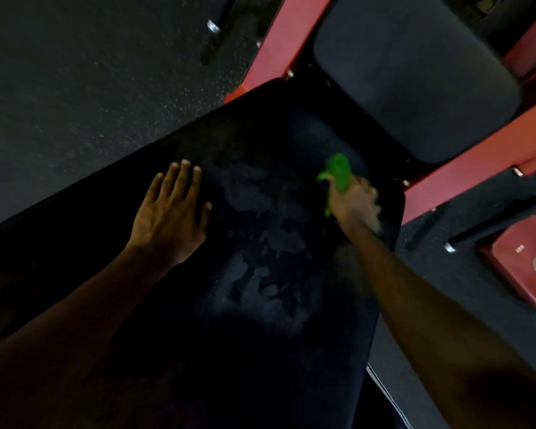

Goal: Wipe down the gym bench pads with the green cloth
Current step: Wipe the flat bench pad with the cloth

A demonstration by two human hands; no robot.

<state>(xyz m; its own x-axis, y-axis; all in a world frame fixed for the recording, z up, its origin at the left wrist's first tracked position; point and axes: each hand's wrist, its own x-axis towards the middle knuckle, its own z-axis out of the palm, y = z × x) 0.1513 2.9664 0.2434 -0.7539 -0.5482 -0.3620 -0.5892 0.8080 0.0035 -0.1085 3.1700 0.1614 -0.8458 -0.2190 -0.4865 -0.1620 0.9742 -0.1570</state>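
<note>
A long black bench pad (245, 320) runs from the bottom of the view up to the centre, with pale smeared patches along its middle. My left hand (174, 212) rests flat on the pad's left side, fingers straight. My right hand (355, 202) grips the bunched green cloth (338, 171) near the pad's far right corner; the cloth sticks out ahead of the fist and touches the pad. A second, greyer pad (415, 75) sits beyond the first, at the upper right.
Red frame bars (276, 48) flank the far pad, and another red bar (471, 168) runs along the right. A red base plate (520, 267) lies on the dark speckled floor (90, 88) at right. A dark bar with a metal end (212, 26) lies at the top.
</note>
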